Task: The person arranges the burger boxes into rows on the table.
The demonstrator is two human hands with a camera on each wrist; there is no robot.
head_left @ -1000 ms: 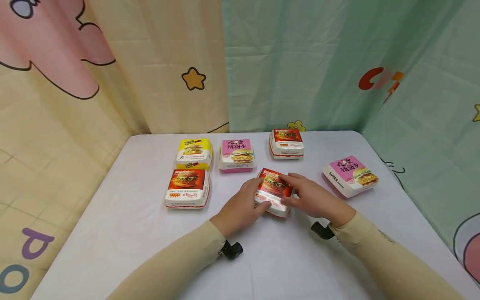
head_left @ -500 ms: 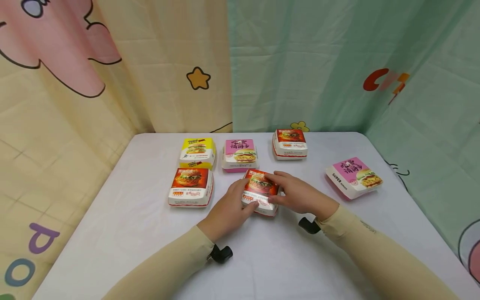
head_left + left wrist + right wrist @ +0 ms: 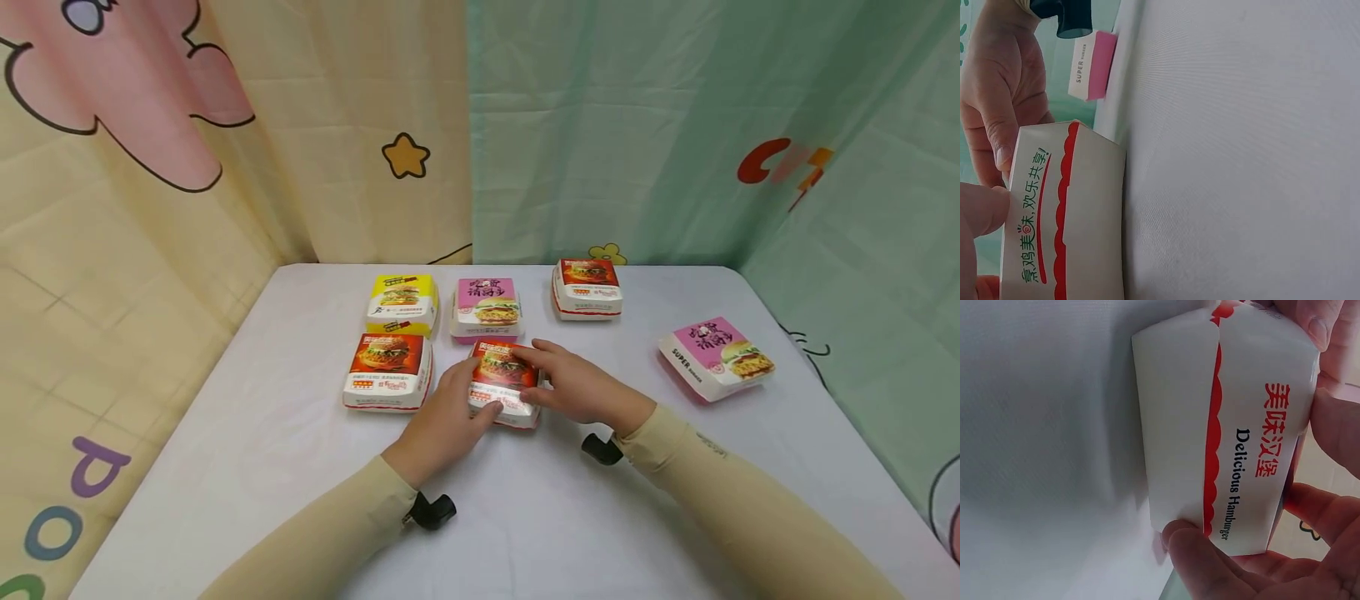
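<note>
In the head view, a red and white burger box (image 3: 497, 377) sits on the white table between my two hands. My left hand (image 3: 437, 427) grips its left side, the thumb at the near edge. My right hand (image 3: 583, 388) holds the right side, with fingers over the top and down the far corner. The right wrist view shows the box side lettered "Delicious Hamburger" (image 3: 1241, 462) with my right fingers (image 3: 1200, 553) around one end. In the left wrist view, my left thumb (image 3: 985, 209) presses the upper edge of the opposite side.
Left of the held box stands another red burger box (image 3: 387, 371), with a yellow one (image 3: 402, 304) behind it. A pink box (image 3: 487, 310) is just behind the held one. Further right are a red box (image 3: 587, 288) and an angled pink box (image 3: 716, 358). Curtains enclose the table (image 3: 300, 333).
Both hands have moved the red burger box leftward along the table, closer to the other red box and in front of the pink one. The view has shifted slightly.
</note>
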